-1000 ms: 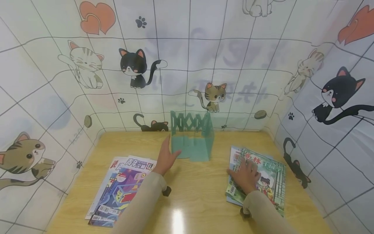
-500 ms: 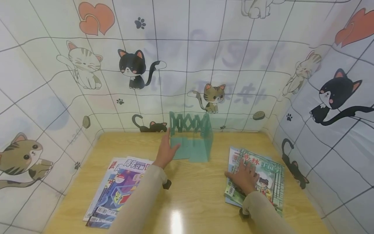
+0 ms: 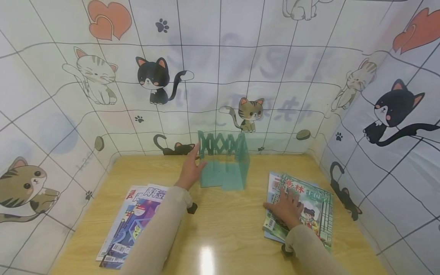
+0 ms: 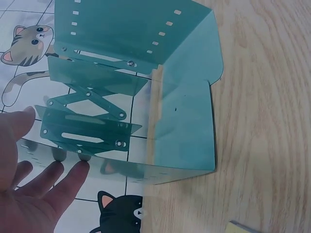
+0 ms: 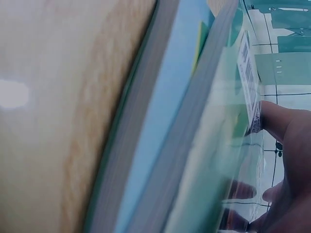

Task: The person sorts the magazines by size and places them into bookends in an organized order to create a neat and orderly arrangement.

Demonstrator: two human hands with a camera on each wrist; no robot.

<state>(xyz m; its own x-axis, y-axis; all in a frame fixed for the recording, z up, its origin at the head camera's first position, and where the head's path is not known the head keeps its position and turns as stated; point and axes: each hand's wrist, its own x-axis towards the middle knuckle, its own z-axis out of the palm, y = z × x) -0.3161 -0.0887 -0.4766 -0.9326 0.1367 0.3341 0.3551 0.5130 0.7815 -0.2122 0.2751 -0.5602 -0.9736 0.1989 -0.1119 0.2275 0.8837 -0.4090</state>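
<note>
A green metal expandable bookend [image 3: 223, 175] stands on the table by the back wall, with crossed slats along its back. My left hand [image 3: 190, 170] is at its left side panel. In the left wrist view, the extended fingers [image 4: 68, 182] lie against that panel's outer face and the thumb is near its edge. My right hand [image 3: 286, 206] rests spread on a stack of magazines [image 3: 317, 202], the top one green with a cartoon girl. Their thick page edges show close up in the right wrist view, with the hand partly hidden behind the cover.
On the left of the wooden table [image 3: 227, 244] lies a fanned pile of purple and blue magazines [image 3: 120, 229], partly covered by the left sleeve. A cat-printed sheet [image 3: 213, 68] encloses the back and both sides.
My left hand has moved a little farther back along the bookend's left side. The right hand stays on the magazine stack. The head view has shifted slightly.
</note>
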